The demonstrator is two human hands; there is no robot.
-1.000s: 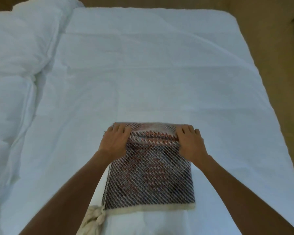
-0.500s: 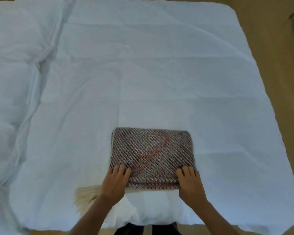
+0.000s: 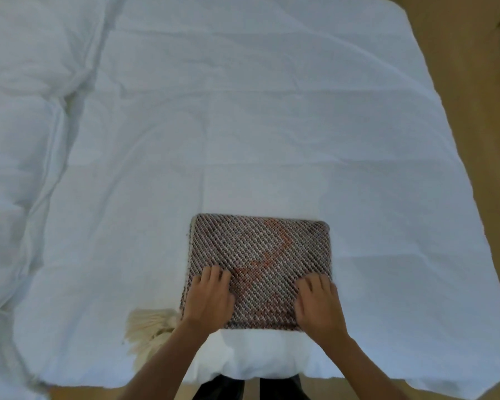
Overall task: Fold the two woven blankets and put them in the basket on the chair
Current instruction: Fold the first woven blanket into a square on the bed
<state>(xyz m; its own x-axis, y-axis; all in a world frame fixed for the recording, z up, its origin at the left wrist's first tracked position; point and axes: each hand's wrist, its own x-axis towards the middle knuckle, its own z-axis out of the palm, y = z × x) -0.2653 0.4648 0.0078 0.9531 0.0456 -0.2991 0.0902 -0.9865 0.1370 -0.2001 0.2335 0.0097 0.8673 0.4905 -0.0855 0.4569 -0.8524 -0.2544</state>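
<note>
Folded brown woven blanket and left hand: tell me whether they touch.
Touching. The head view shows the left hand lying flat on the folded brown woven blanket's near-left corner, fingers pressing the weave.

white duvet (image 3: 243,125) covers the bed; tan floor (image 3: 479,140) beside it.

Coarse, matt woven blanket (image 3: 260,264) with soft yarn fringe (image 3: 147,333) on smooth, creased white cotton sheet (image 3: 243,125).

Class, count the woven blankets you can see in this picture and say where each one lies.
1. The folded blanket lies on the bed near its front edge, under both hands. The second blanket is not in view.
</note>
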